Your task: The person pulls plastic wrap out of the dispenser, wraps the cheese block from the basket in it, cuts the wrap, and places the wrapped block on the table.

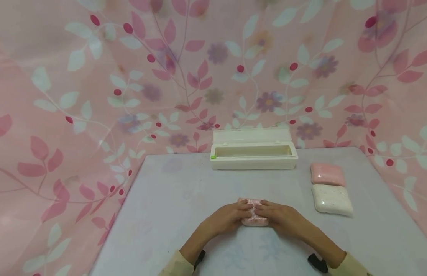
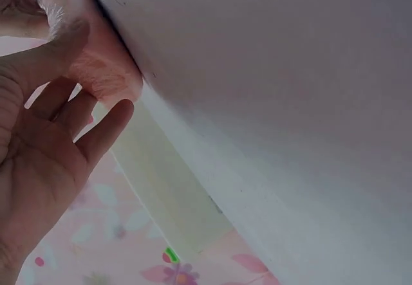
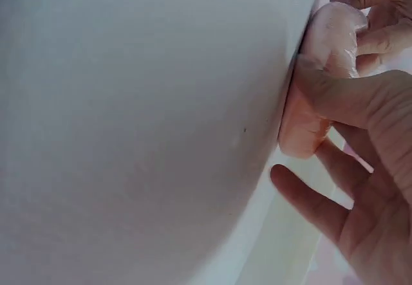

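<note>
A pink block wrapped in clear film (image 1: 255, 221) lies on the table between both hands. My left hand (image 1: 230, 217) grips its left side, with the fingers over the top. From the right, my right hand (image 1: 281, 218) holds it the same way, and the fingertips of both hands come close together on top. In the left wrist view, the left thumb presses the near side of the pink block (image 2: 106, 66). The right wrist view has the right thumb against that same side, with the little finger held apart from the block (image 3: 302, 127).
At the back of the table (image 1: 165, 222) stands a long cream box (image 1: 253, 164), its lid raised and a green tab at its left end. To the right lie a pink wrapped block (image 1: 327, 174) and a white wrapped block (image 1: 332, 199). Behind hangs a floral curtain (image 1: 199, 76).
</note>
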Available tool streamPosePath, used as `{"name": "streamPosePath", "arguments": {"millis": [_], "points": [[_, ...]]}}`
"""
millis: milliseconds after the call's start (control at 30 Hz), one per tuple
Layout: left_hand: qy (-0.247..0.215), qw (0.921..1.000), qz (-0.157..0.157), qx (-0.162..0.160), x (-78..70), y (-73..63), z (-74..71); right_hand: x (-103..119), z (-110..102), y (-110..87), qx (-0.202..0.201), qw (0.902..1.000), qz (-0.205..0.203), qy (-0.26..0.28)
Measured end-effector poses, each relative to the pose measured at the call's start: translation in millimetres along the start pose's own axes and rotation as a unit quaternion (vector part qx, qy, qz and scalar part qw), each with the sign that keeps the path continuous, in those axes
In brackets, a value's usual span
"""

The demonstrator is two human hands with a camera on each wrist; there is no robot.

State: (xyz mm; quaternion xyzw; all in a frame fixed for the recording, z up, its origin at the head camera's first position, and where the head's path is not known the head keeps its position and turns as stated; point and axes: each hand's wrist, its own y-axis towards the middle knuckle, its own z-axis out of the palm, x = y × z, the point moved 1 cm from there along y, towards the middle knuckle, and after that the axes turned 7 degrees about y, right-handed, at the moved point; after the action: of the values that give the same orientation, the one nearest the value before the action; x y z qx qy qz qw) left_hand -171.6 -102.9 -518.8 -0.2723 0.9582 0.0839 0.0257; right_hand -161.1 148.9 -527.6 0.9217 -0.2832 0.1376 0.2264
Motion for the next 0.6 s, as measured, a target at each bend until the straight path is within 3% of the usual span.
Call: {"name": "streamPosePath", "arguments": {"millis": [100,200,333,433,500,533,600], "points": [[-0.037,0.9993,-0.005,-0.001,1.6,1.4,-4.4,-2.6,-2.9,0.3,-0.018,0.9993,0.016,0.030],[-0.120,0.9923,-0.027,-0.014,3.3,1.0,-10.3,-3.4,-8.1,-0.6,-0.028,0.9919,0.054,0.111],[-0.251,0.9646,-0.074,-0.032,4.6,0.7,-20.3,-1.0,-15.8,-0.1,-0.045,0.9647,0.116,0.232],[-0.332,0.9357,-0.117,-0.024,4.8,1.9,-22.8,1.9,-17.4,1.6,-0.051,0.9452,0.162,0.279],[-0.363,0.9204,-0.145,-0.015,4.7,3.6,-20.9,3.1,-15.5,2.6,-0.058,0.9343,0.199,0.290],[-0.360,0.9193,-0.159,-0.013,4.7,4.6,-18.7,3.4,-14.0,3.0,-0.061,0.9296,0.217,0.292],[-0.328,0.9263,-0.185,-0.015,4.2,7.4,-13.4,3.0,-9.6,3.9,-0.066,0.9238,0.259,0.275]]}}
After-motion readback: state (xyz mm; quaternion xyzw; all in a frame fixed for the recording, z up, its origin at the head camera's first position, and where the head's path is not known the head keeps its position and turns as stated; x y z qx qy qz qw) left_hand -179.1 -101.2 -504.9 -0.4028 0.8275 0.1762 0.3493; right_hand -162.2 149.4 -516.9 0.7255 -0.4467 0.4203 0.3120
